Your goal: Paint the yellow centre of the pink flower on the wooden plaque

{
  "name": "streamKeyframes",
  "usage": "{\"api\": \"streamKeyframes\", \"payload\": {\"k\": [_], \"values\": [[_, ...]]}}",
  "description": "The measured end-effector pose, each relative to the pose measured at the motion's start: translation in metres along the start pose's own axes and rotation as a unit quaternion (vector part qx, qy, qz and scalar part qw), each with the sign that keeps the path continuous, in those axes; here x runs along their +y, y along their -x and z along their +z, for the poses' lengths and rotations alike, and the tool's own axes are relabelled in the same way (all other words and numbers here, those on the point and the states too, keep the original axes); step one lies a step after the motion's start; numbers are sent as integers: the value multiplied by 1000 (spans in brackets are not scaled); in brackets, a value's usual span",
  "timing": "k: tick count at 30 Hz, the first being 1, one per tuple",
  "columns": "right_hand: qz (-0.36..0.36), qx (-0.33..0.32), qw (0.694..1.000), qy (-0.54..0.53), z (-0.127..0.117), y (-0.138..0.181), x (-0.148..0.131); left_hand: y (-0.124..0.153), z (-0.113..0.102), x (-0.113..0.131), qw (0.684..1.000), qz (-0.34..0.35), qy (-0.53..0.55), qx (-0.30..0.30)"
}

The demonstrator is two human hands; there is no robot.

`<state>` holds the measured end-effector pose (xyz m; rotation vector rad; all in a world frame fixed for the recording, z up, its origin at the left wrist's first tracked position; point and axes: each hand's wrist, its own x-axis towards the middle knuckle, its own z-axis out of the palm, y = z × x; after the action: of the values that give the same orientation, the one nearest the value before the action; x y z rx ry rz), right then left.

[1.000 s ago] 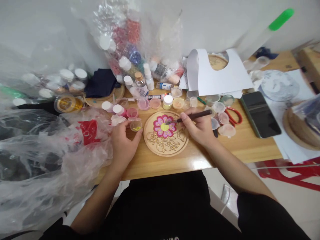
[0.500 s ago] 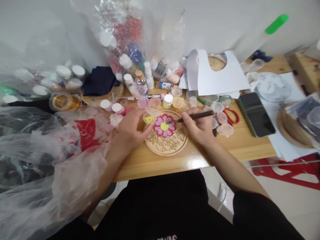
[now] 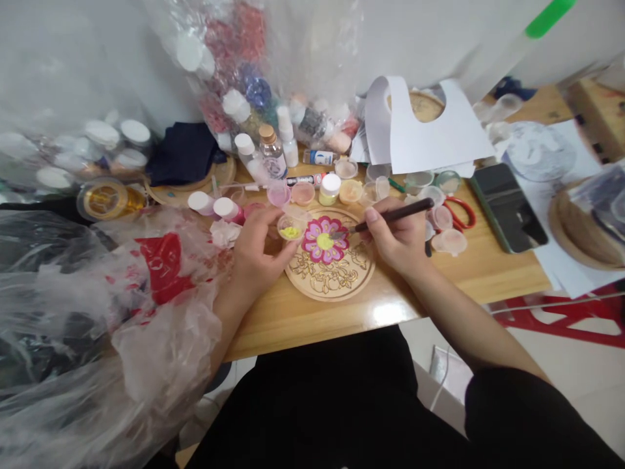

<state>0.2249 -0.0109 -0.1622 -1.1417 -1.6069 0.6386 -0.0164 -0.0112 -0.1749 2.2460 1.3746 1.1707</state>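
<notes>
Evidently the left hand (image 3: 258,253) curls its fingers round a small cup of yellow paint (image 3: 291,230) at the rim of the wooden disc (image 3: 332,281), handy for the brush (image 3: 395,215) that the right hand (image 3: 399,240) pinches, tip over the pink flower (image 3: 323,241); the disc lies flat on the surface (image 3: 293,316)

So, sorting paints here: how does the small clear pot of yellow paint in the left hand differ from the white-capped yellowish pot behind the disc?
The small clear pot of yellow paint is open; the white-capped yellowish pot is closed. The left hand holds the clear pot at the rim of the round wooden disc; the capped pot stands untouched beyond it. Both look yellowish.
</notes>
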Motion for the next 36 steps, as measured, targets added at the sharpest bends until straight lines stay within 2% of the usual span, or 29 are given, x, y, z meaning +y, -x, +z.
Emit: {"api": "streamKeyframes", "payload": {"k": [18, 27, 36], "values": [[45, -24, 999, -17, -1, -2, -2, -2, 1, 3, 999, -45, 17, 2], [152, -45, 982, -100, 4, -6, -4, -1, 1, 1, 999, -45, 7, -9], [179, -46, 973, -137, 6, -5, 1, -2, 1, 2, 1000, -25, 14, -4]]}}
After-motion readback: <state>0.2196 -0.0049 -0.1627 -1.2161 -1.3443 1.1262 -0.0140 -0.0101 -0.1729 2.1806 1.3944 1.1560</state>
